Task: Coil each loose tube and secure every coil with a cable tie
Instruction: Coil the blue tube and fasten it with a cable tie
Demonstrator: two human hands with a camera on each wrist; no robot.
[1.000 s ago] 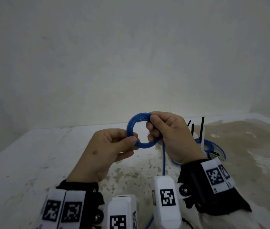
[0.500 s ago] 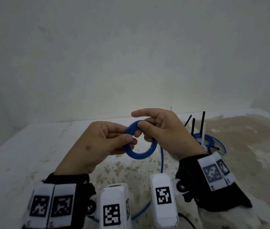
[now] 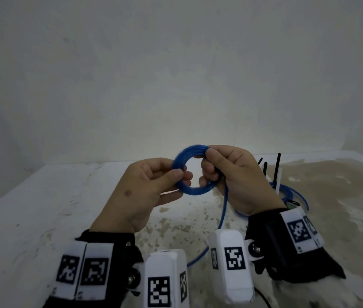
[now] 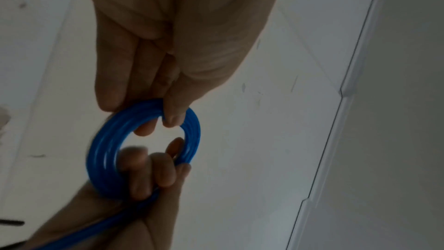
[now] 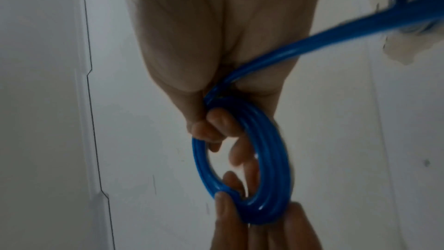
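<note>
A small coil of blue tube [image 3: 198,191] is held upright above the table between both hands. My left hand [image 3: 181,177] pinches its left side between thumb and fingers. My right hand [image 3: 208,167] grips its right side, thumb on the top arc. The loose tail [image 3: 223,210] runs from the right palm down to the table. The left wrist view shows the coil [image 4: 98,151] with my left hand [image 4: 158,121] pinching it. In the right wrist view my right hand [image 5: 216,130] holds the coil [image 5: 271,159], and the tail [image 5: 336,31] leaves under the palm.
Behind my right hand a second blue coil [image 3: 287,192] lies on the worn white table [image 3: 43,207], with black cable ties [image 3: 278,165] and a white tie [image 3: 279,181] standing up from it. A wall closes the table's far edge.
My right hand swept over the top of the coil with its fingers out, then came back to grip the right side. The left hand kept its pinch throughout.
</note>
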